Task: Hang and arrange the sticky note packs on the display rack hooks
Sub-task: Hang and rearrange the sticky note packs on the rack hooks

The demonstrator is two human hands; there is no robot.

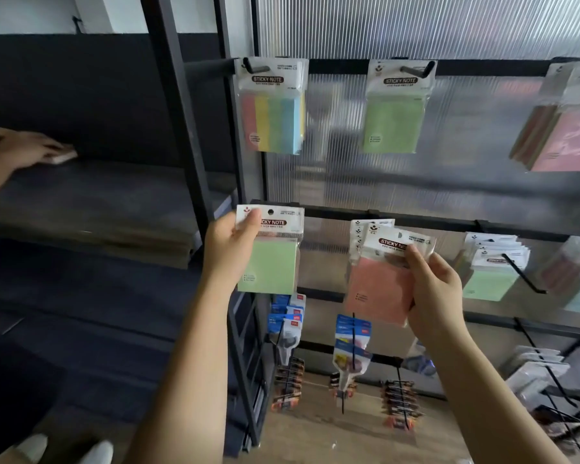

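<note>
Shelf [91, 195] left of rack [416, 216].

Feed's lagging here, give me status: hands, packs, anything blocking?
Left hand holds green pack, unhung. Right hand grips pink pack at middle-row hook. Nothing blocking.

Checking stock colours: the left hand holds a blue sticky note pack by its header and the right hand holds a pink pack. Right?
Not quite. The head view shows the left hand holding a green sticky note pack, not blue. The right hand holds the pink sticky note pack.
</note>
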